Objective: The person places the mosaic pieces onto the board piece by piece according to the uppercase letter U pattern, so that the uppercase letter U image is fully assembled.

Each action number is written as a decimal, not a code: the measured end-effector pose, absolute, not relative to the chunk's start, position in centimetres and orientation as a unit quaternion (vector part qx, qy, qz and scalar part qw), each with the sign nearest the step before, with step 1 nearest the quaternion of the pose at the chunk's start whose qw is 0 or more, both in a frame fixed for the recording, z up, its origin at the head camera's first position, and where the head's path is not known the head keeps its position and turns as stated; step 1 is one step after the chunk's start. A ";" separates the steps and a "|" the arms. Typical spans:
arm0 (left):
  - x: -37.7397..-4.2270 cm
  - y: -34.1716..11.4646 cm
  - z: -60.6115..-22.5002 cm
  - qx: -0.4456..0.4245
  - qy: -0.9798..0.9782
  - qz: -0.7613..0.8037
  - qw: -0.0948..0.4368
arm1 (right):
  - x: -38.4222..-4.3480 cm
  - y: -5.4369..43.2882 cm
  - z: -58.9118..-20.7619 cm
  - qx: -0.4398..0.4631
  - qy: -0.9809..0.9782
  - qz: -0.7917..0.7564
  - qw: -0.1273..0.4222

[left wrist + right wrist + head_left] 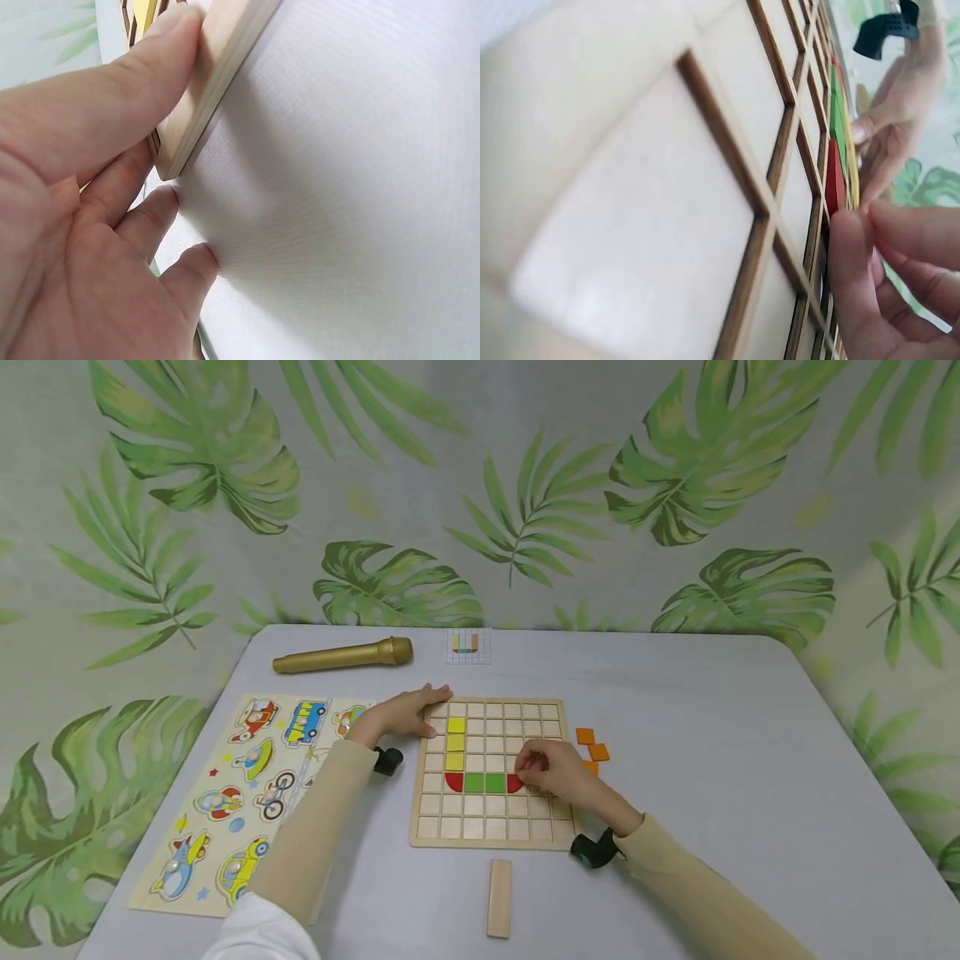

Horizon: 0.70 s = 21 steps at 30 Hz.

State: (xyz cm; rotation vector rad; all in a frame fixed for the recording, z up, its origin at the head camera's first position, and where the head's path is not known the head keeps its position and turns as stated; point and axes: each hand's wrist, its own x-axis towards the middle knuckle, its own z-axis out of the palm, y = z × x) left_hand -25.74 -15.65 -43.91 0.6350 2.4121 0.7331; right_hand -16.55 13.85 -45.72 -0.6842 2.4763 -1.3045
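Note:
A wooden grid board lies on the table with yellow tiles in a column, green tiles below them and red rounded tiles at both ends of the green. My left hand rests at the board's far left corner. Its thumb presses on the wooden rim while the other fingers spread beside it. The thumb and forefinger of my right hand pinch at the right-hand red tile, which sits at the end of the green row; the fingertips partly cover its edge.
Loose orange tiles lie right of the board. A pattern card and a gold microphone are at the back. A vehicle puzzle board lies left, under my left forearm. A plain wooden strip lies in front.

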 end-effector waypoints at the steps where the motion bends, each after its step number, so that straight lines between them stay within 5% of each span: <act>1: -25.7 -15.6 -43.9 0.237 0.894 0.272 0.266 | -16.6 14.2 -45.8 -0.225 0.841 -0.471 0.145; 8: -25.7 -15.6 -43.9 0.233 0.896 0.271 0.265 | -17.2 17.4 -45.9 -0.158 0.770 -0.580 0.215; 21: -25.8 -15.7 -44.1 0.238 0.895 0.270 0.262 | -17.9 23.1 -45.9 -0.085 0.793 -0.595 0.097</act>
